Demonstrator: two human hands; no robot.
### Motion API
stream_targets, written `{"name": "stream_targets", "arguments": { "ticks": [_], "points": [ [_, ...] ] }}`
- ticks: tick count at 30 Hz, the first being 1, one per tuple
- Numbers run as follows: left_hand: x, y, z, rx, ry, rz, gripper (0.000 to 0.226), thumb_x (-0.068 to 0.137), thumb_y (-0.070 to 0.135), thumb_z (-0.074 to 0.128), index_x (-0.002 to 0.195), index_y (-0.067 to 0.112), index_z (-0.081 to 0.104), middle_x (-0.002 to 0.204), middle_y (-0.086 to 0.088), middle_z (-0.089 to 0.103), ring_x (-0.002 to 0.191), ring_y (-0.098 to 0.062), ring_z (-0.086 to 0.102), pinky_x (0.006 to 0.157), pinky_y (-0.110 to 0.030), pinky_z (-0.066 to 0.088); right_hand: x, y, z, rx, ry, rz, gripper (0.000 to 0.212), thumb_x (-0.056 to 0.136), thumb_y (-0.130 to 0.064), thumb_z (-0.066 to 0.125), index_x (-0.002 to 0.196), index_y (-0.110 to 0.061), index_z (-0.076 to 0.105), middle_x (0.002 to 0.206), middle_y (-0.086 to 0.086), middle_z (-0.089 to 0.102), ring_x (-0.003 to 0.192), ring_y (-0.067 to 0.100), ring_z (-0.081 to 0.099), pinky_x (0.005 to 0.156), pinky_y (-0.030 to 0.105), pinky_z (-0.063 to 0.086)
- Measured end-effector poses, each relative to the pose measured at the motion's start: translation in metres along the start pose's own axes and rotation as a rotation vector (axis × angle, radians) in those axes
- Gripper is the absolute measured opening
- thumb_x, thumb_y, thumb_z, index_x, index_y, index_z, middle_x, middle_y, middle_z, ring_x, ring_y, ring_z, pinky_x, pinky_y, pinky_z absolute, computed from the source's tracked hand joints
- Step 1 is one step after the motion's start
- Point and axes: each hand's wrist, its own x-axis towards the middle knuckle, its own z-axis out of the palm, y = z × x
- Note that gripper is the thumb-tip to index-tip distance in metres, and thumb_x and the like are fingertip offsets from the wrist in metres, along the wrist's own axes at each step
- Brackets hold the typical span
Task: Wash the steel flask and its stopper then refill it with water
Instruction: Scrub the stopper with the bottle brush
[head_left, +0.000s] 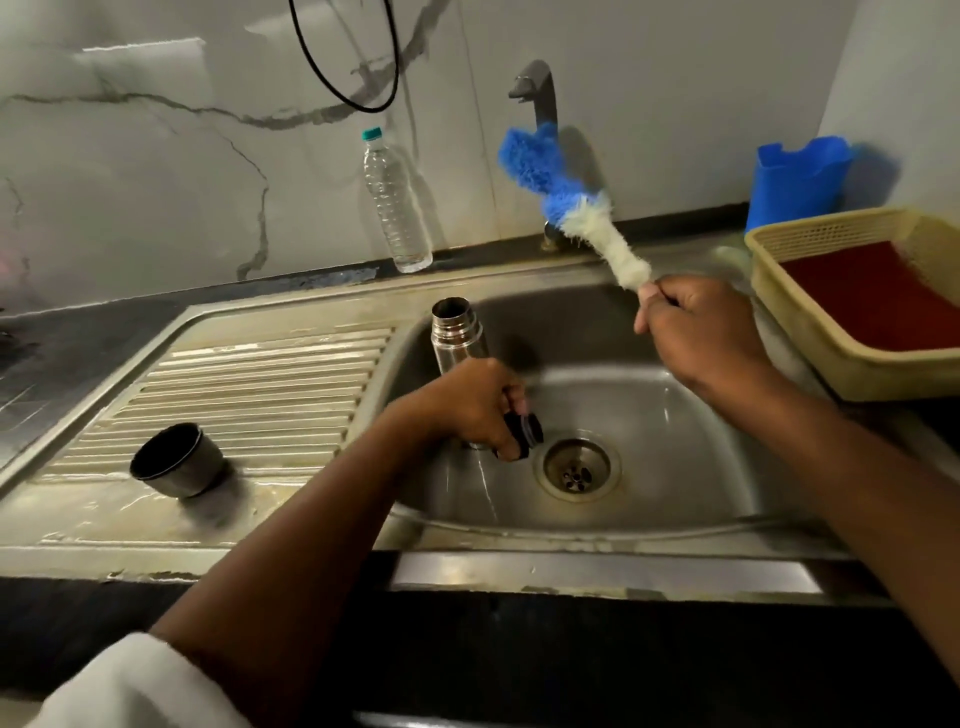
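Observation:
The steel flask (457, 335) stands upright and open-mouthed in the sink basin (649, 415), at its left side. My left hand (467, 405) grips the flask's lower body and also holds the black stopper (523, 434) between its fingers. My right hand (696, 327) is raised over the basin's right side, closed on the handle of a bottle brush (566, 208) with blue and white bristles that points up and to the left, in front of the tap (540, 88). The flask's steel cup lid (174, 460) lies tilted on the drainboard (260, 384).
A clear plastic water bottle (395, 202) stands against the marble wall behind the sink. A yellow basket (810, 322) with a red cloth sits on the right counter, with a blue container (797, 176) behind it. The drain (576, 470) is in the basin's middle.

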Motion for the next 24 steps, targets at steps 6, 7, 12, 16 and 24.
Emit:
{"name": "stream_targets", "arguments": {
  "ticks": [6, 7, 12, 16, 24],
  "points": [
    [0.022, 0.001, 0.034, 0.344, -0.179, 0.021, 0.066, 0.064, 0.025, 0.097, 0.121, 0.015, 0.064, 0.106, -0.001, 0.066, 0.102, -0.023, 0.067, 0.071, -0.026, 0.047, -0.003, -0.004, 0.001, -0.02, -0.014, -0.023, 0.036, 0.102, -0.031, 0.054, 0.075, -0.014, 0.071, 0.058, -0.003, 0.057, 0.058, 0.016, 0.054, 0.055, 0.03, 0.038],
    [0.025, 0.001, 0.038, 0.377, -0.215, 0.023, 0.076, 0.067, 0.024, 0.096, 0.133, 0.017, 0.059, 0.117, -0.005, 0.065, 0.111, -0.025, 0.065, 0.079, -0.029, 0.049, -0.003, -0.005, 0.001, -0.024, -0.013, -0.025, 0.036, 0.102, -0.031, 0.054, 0.075, -0.013, 0.071, 0.057, -0.004, 0.057, 0.059, 0.015, 0.055, 0.056, 0.03, 0.039],
    [0.033, -0.005, 0.048, 0.518, -0.281, 0.021, 0.061, 0.071, 0.028, 0.095, 0.125, 0.014, 0.069, 0.125, -0.008, 0.069, 0.117, -0.027, 0.065, 0.091, -0.033, 0.052, -0.003, -0.003, 0.003, -0.024, -0.012, -0.019, 0.037, 0.1, -0.031, 0.055, 0.073, -0.012, 0.071, 0.053, -0.005, 0.054, 0.057, 0.016, 0.053, 0.06, 0.034, 0.042],
    [0.031, -0.008, 0.049, 0.557, -0.232, -0.028, 0.071, 0.07, 0.031, 0.096, 0.13, 0.01, 0.063, 0.135, -0.013, 0.061, 0.122, -0.029, 0.061, 0.096, -0.035, 0.051, -0.004, -0.003, 0.004, -0.032, -0.031, -0.018, 0.038, 0.101, -0.029, 0.055, 0.07, -0.014, 0.069, 0.053, -0.006, 0.053, 0.055, 0.013, 0.051, 0.055, 0.029, 0.038],
    [0.024, 0.002, 0.037, 0.604, -0.177, -0.046, 0.068, 0.069, 0.035, 0.097, 0.126, 0.012, 0.067, 0.128, -0.012, 0.066, 0.117, -0.029, 0.066, 0.091, -0.036, 0.053, -0.005, -0.004, 0.003, -0.013, -0.073, -0.029, 0.037, 0.102, -0.028, 0.054, 0.07, -0.016, 0.069, 0.055, 0.0, 0.054, 0.054, 0.015, 0.05, 0.054, 0.03, 0.037]
  ]
}}
